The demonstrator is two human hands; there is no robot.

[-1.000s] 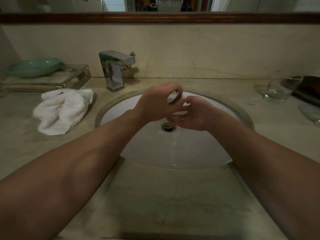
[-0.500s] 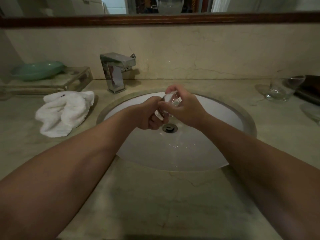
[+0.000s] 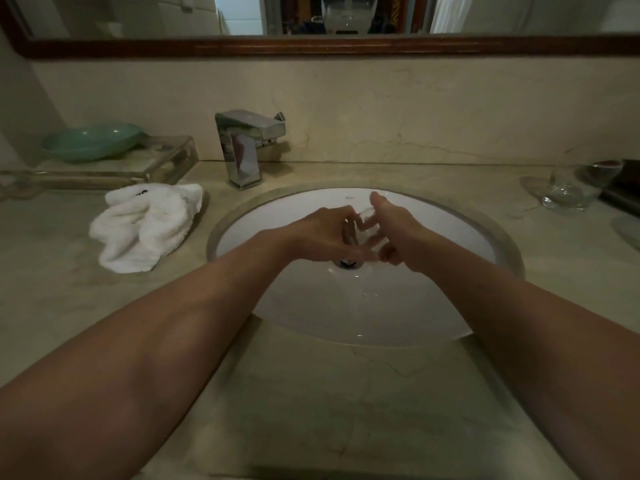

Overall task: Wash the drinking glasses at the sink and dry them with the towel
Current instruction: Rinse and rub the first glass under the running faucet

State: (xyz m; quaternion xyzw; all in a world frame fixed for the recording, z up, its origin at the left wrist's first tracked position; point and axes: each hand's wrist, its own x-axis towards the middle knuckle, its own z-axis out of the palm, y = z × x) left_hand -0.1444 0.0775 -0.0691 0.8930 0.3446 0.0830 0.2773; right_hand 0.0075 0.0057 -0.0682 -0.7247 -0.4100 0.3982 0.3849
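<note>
Item, in hand: one small clear drinking glass (image 3: 356, 233), which you are holding low over the white oval sink basin (image 3: 502, 247), just above its metal drain (image 3: 348, 263), so that runoff is falling into the bowl and not onto the beige marble desk (image 3: 311, 410). Your left hand (image 3: 322, 235) is curling round the glass to steady it. Your right hand (image 3: 401, 233) is lying against its other side, fingers (image 3: 371, 220) stretched out and thumb lifted, apparently rubbing the wall, so washing looks to be under way. Item, waiting: one crumpled white terry towel (image 3: 145, 226), lying left of the basin, within reach for drying. Item, right rear: a second clear glass tumbler (image 3: 568, 188), standing well apart from the basin. Item: one square chrome faucet (image 3: 247, 147), showing no visible stream.
</note>
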